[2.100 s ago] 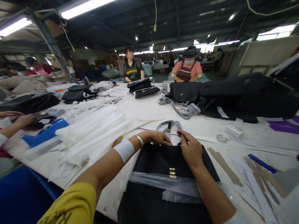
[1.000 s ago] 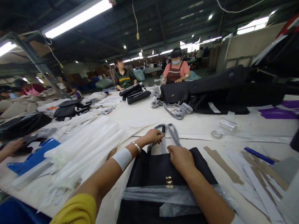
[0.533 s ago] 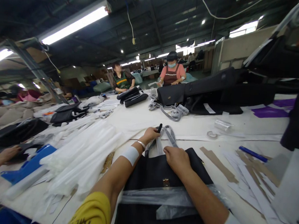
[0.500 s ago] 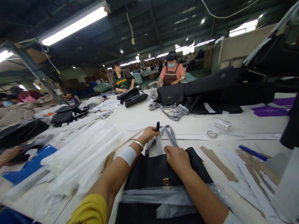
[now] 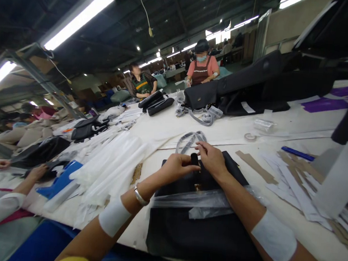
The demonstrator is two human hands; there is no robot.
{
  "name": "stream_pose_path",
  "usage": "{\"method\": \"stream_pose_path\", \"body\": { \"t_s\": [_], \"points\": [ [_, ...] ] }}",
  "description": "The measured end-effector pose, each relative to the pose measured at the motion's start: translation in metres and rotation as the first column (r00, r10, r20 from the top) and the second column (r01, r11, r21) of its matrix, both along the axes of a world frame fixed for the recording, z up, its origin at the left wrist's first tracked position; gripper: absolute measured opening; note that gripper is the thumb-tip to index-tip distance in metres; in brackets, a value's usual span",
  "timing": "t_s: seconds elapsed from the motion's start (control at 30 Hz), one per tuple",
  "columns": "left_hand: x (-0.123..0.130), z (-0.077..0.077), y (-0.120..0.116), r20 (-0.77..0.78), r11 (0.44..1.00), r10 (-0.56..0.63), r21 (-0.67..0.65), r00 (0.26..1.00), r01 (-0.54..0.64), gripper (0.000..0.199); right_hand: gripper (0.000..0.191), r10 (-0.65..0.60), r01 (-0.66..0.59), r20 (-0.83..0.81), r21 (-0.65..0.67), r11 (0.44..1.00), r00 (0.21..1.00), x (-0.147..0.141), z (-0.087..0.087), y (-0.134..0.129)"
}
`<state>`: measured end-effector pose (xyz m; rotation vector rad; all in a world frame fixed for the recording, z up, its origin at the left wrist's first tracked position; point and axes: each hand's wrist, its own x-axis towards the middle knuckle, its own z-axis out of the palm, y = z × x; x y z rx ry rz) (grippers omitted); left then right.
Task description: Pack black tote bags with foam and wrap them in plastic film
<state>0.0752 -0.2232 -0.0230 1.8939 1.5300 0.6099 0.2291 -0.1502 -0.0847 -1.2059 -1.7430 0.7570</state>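
Here, the black bag (image 5: 202, 235) lies on the white table (image 5: 231, 127) in front of the person, with clear plastic (image 5: 186, 200) across it just below a gold clasp (image 5: 197, 187). Its inside is hidden, so its contents cannot be told. The left hand (image 5: 175, 169) has thumb and fingers closed on a small black tab (image 5: 194, 159) above the bag. Just beside it, the right hand (image 5: 213, 161) has bent fingers; whether they grip anything is unclear. Farther off sits a second black bag (image 5: 200, 97), contents also hidden.
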Motion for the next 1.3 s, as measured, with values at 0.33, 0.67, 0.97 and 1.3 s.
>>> {"method": "stream_pose_path", "body": {
  "t_s": [0.33,0.67,0.97,1.3],
  "points": [
    [0.009,-0.032,-0.058,-0.034,0.987,-0.159,0.013,0.987,0.159,0.027,0.026,0.042,-0.042,-0.05,0.003,0.999,0.998,0.0,-0.001,-0.001],
    [0.013,-0.024,-0.075,-0.293,0.973,-0.216,0.019,0.931,0.232,0.033,0.027,0.062,-0.062,0.004,0.015,0.998,0.998,-0.001,0.002,-0.006],
    [0.017,-0.026,-0.079,-0.376,0.955,-0.269,0.015,0.887,0.296,0.044,0.027,0.084,-0.085,0.023,0.032,0.996,0.996,0.0,0.002,-0.008],
    [0.014,-0.008,-0.082,-0.555,0.99,-0.131,-0.116,0.821,0.079,0.04,0.029,0.067,-0.077,0.096,0.101,0.992,0.993,0.001,0.003,-0.01]
  ]
}}
